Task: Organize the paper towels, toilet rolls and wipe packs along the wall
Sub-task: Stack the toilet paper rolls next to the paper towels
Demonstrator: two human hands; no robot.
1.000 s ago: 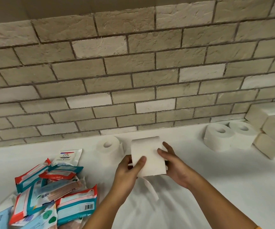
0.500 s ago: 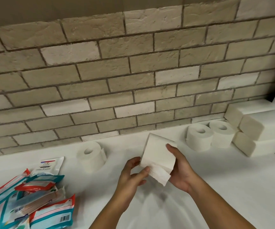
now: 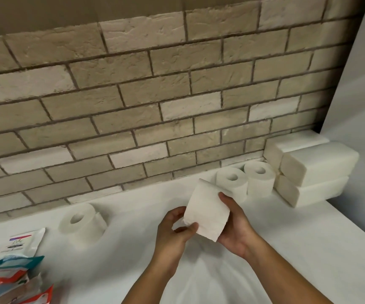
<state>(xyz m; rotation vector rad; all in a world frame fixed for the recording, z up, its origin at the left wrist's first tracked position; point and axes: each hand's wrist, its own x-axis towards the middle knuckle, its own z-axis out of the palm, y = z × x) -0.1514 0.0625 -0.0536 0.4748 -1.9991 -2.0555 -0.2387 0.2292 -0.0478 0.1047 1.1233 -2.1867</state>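
A white toilet roll [image 3: 206, 208] is held tilted above the white counter [image 3: 287, 238]. My right hand [image 3: 236, 227] cups its right side and underside. My left hand [image 3: 175, 229] pinches its lower left corner. Two toilet rolls [image 3: 232, 179] [image 3: 259, 175] stand upright side by side against the brick wall [image 3: 155, 106], just behind the held one. Stacked paper towel packs [image 3: 313, 170] fill the right corner. A lone toilet roll [image 3: 80, 220] stands near the wall at left. Colourful wipe packs [image 3: 8, 270] lie in a heap at the lower left.
A pale side wall [image 3: 361, 106] closes off the counter on the right. The counter's right edge runs diagonally toward the lower right corner.
Both hands have carried the roll rightward toward the two standing rolls, and its loose tail has been tucked in. The view has swung right, revealing the towel packs fully.
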